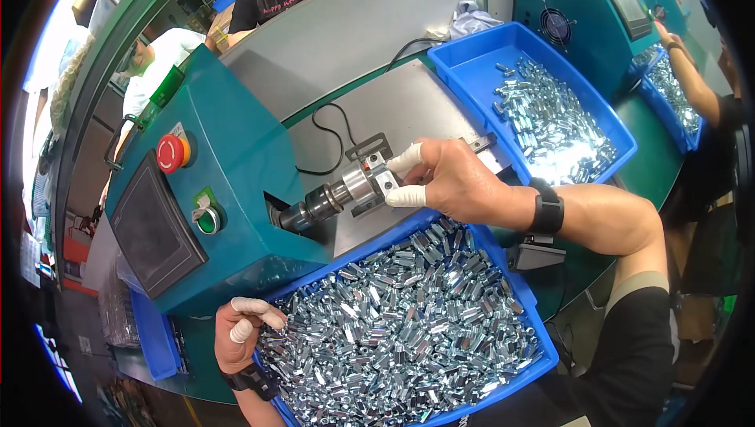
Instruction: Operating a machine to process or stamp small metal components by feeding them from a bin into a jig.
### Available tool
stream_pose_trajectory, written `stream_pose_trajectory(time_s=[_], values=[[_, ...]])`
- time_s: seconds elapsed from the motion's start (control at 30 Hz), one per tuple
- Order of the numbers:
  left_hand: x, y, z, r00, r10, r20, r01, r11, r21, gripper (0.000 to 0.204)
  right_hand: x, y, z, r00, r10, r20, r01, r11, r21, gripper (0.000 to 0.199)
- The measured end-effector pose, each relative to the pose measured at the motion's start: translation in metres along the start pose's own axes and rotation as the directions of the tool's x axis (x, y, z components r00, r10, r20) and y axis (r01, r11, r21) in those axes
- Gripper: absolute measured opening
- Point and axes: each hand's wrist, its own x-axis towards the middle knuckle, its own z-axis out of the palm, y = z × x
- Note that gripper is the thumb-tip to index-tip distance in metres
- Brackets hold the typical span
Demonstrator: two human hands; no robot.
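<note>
My right hand reaches to the end of a steel spindle chuck that juts from a green machine. Its thumb and a finger, both in white finger cots, close on either side of the chuck's end; whatever is between the tips is hidden. My left hand is at the left edge of a blue bin heaped with small shiny hexagonal metal pieces. Its fingers, some in white cots, are curled together beside the pieces, and I cannot make out what they hold.
The green machine carries a red stop button, a green button and a dark screen. Another blue bin with metal pieces stands at the far right. A black cable lies behind the spindle. Other people work nearby.
</note>
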Motion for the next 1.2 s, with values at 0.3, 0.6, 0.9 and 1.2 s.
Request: stream_pose_trajectory(time_s=[0.3,0.6,0.9,1.2], values=[[0.0007,-0.0013,0.0034,0.999,0.005,-0.043,-0.003,0.998,0.057,0.047,0.0033,0.0028,-0.0082,1.000,0.005,-0.002,-0.005,1.000,0.000,0.039],[0.0025,-0.0009,0.0039,0.999,0.021,-0.047,-0.018,0.998,0.061,0.045,0.0054,0.0055,-0.0006,1.000,-0.001,0.028,-0.001,0.998,0.056,0.039],[0.0030,-0.0011,0.0030,0.999,0.030,-0.031,-0.028,0.998,0.060,0.044,0.0056,0.0070,0.0003,0.999,-0.031,0.025,0.030,0.999,0.036,0.038],[0.0013,-0.0020,-0.0024,1.000,0.011,-0.011,-0.011,1.000,0.018,0.046,0.0045,0.0044,-0.0015,0.999,-0.021,0.048,0.018,0.997,0.076,0.040]])
